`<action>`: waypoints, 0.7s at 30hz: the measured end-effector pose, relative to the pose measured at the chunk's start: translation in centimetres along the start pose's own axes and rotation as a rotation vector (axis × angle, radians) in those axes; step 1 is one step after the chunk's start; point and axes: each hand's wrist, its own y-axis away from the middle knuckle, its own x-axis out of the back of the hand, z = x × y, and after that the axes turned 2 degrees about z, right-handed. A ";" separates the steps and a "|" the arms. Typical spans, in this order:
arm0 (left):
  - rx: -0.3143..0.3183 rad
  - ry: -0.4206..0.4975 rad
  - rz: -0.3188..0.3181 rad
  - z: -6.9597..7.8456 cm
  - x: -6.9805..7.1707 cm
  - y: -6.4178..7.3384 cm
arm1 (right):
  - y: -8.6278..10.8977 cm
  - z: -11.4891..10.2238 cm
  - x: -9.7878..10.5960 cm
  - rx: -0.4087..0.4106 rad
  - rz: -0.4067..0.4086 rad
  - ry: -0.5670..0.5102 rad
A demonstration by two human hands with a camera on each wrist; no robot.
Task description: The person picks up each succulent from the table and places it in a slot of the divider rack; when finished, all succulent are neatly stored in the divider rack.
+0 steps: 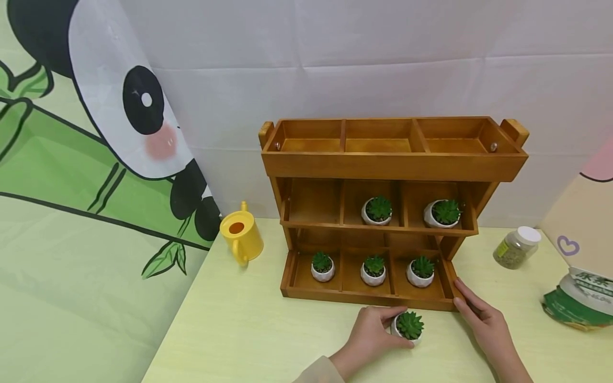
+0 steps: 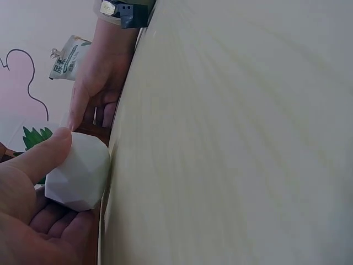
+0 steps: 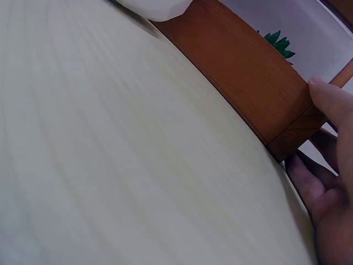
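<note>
A small potted succulent [image 1: 409, 325] in a white faceted pot is held between the thumb and fingers of my left hand [image 1: 371, 334], just in front of the wooden shelf [image 1: 369, 299]. In the left wrist view, the thumb lies on the white pot [image 2: 83, 174] and the fingers curl beneath it. My right hand [image 1: 485, 319] grips the shelf's lower right front corner [image 3: 281, 138], its thumb on the top edge and its fingers at the side. Several potted succulents stand in the bottom row, one per compartment, and two in the middle row. The top row holds none.
A yellow watering can [image 1: 241, 236] stands left of the shelf. On the right are a clear jar [image 1: 516, 248] with a white lid and a green-and-white bag [image 1: 581, 299]. A pale cloth [image 1: 383, 69] hangs behind the table [image 1: 230, 324].
</note>
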 end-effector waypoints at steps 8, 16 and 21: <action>0.015 0.024 0.007 0.7 0.9 0.4 | 0.0 0.0 0.0 -0.004 -0.002 -0.002; 0.001 0.043 -0.003 1.9 2.5 0.7 | 0.1 -0.2 0.0 -0.013 -0.003 0.000; -0.058 0.087 -0.027 2.9 3.6 0.8 | 0.0 -0.2 0.0 -0.016 -0.004 -0.001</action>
